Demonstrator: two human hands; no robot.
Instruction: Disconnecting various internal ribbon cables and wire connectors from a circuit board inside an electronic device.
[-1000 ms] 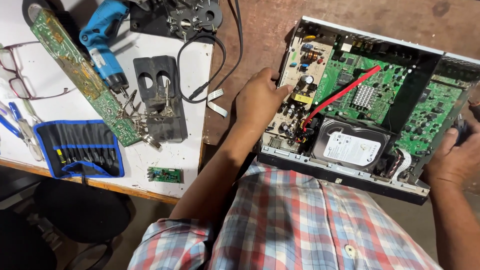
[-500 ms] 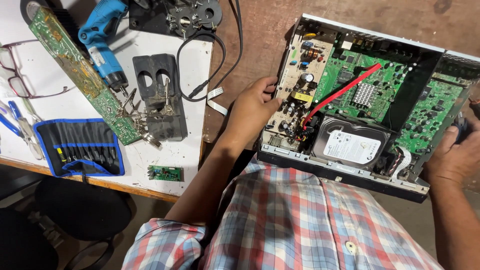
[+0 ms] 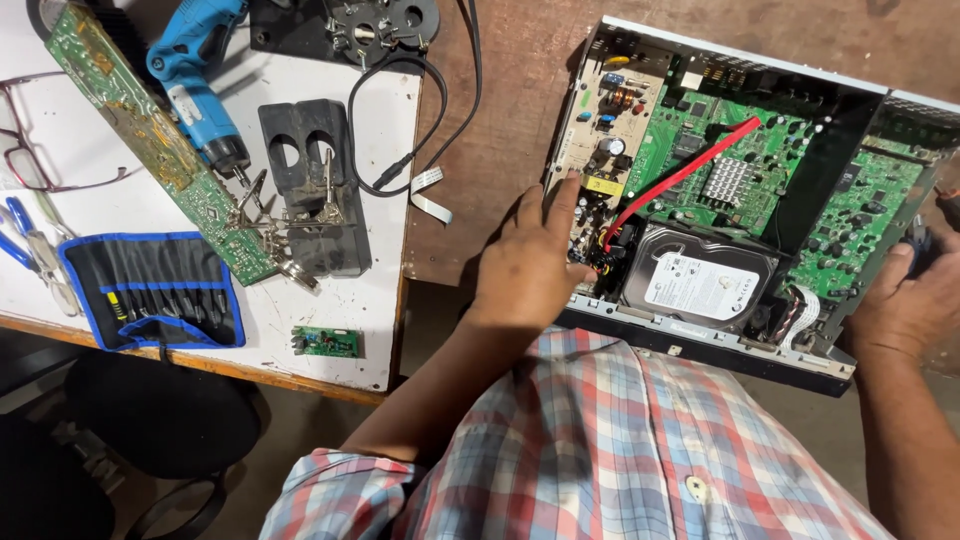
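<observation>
Head view: left hand (image 3: 530, 262) touches open recorder chassis (image 3: 700, 345) (right hand (image 3: 910, 300) opposite).

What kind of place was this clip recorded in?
Probably an electronics repair bench. An opened device chassis shows green boards and a hard drive; beside it lie a loose circuit board, a blue electric screwdriver and a bit pouch.

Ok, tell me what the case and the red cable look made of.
Case: seemingly thin sheet metal, pale grey along the bent rim, dark inside. Red cable: looks like smooth plastic sheathing, flat and flexible, curving across the green board. Left hand rests at the case's left edge.
</observation>
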